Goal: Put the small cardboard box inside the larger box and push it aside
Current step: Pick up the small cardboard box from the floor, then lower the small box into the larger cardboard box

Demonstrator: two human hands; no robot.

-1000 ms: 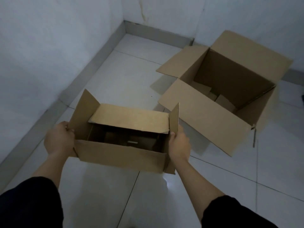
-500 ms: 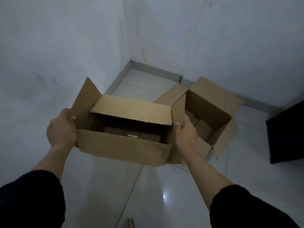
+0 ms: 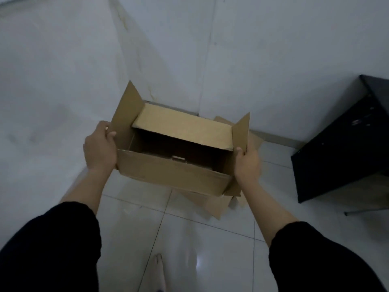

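I hold the small cardboard box (image 3: 172, 173) in the air at chest height, its top flaps open and its inside dark. My left hand (image 3: 100, 147) grips its left end and my right hand (image 3: 247, 165) grips its right end. The larger box (image 3: 219, 205) stands on the floor directly behind and below it. Only that box's lower front corner and a flap at the right edge show; the rest is hidden by the small box.
A black cabinet (image 3: 345, 148) stands at the right on thin metal legs. White walls meet in a corner behind the boxes. The floor is glossy white tile (image 3: 189, 249), and a bare foot (image 3: 157, 270) shows at the bottom centre.
Both hands have raised the small box and carried it right, so it now covers the larger box. The view has tilted up, and the black cabinet has come further into sight.
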